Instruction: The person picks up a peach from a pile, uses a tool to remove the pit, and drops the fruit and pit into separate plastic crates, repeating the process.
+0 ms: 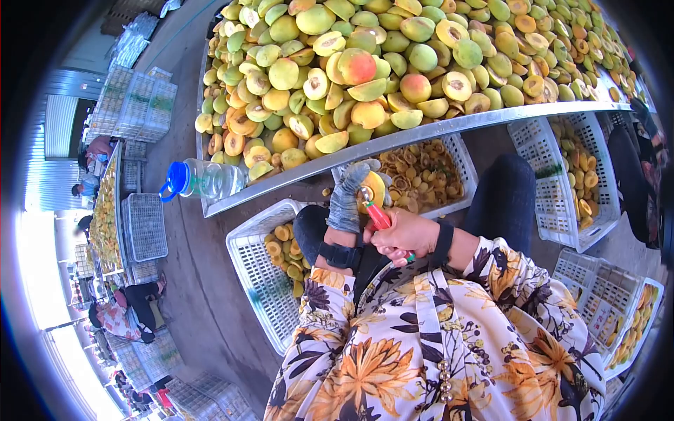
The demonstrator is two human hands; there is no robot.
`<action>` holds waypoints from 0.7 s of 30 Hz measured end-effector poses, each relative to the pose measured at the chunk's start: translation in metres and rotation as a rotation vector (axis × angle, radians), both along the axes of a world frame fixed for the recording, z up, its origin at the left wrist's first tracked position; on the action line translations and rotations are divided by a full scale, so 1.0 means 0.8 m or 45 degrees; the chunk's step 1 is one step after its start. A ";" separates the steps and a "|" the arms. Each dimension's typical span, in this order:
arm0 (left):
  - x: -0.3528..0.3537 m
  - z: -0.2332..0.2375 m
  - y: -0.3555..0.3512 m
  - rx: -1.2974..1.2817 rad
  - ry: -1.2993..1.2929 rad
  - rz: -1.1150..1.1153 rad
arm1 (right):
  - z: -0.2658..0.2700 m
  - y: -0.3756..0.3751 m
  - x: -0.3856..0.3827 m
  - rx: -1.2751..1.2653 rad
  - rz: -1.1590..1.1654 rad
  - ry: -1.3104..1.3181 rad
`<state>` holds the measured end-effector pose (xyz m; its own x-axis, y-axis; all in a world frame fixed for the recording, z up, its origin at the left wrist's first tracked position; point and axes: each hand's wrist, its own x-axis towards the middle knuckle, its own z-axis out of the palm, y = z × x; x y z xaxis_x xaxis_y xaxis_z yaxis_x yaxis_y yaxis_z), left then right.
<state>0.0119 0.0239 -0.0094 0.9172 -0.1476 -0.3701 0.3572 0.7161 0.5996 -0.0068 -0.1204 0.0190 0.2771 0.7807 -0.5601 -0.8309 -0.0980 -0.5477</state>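
My left hand [345, 198], in a grey glove, is closed around a yellow peach half [375, 186] above my lap. My bare right hand [408, 233] grips a pitting spoon with a red handle [380, 217] and a green end. Its metal tip meets the cut face of the peach half, and the exact contact is partly hidden. Just beyond my hands, a white crate [458, 156] holds many pitted peach pieces. Halved green-yellow peaches [358, 67] are heaped on the metal-edged table [421, 133] in front of me.
A water bottle with a blue cap [210, 179] lies at the table's left corner. Crates of peach halves stand to my left [261, 309] and right [544, 151]. Another person's dark-clothed leg [625, 179] shows at far right. People work at a distant table on the left.
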 end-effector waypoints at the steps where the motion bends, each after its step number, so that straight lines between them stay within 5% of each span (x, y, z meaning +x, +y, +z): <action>1: 0.000 0.000 0.000 0.003 -0.001 0.004 | 0.002 -0.001 0.000 0.134 -0.013 0.214; 4: 0.009 -0.013 -0.005 0.650 -0.206 0.254 | -0.021 -0.008 0.007 0.471 0.020 0.533; 7: 0.014 -0.016 -0.005 0.831 -0.376 0.297 | -0.038 -0.008 0.009 0.733 0.003 0.661; 11: 0.023 -0.033 0.004 0.569 -0.050 0.092 | -0.031 -0.006 0.006 0.663 -0.012 0.607; 13: 0.023 -0.055 -0.003 0.446 -0.062 0.093 | -0.022 0.003 0.000 -0.045 -0.041 0.004; 14: 0.017 -0.067 -0.007 0.513 -0.107 0.244 | -0.023 0.005 -0.002 -0.111 -0.049 -0.077; 17: 0.007 -0.082 -0.007 0.658 -0.164 0.398 | -0.027 -0.003 0.004 0.143 -0.012 0.267; 19: 0.013 -0.072 -0.002 0.252 0.093 0.268 | -0.028 -0.006 0.006 0.270 0.018 0.434; 21: 0.010 -0.051 0.001 0.227 0.087 0.096 | -0.028 -0.008 0.007 0.603 -0.095 0.411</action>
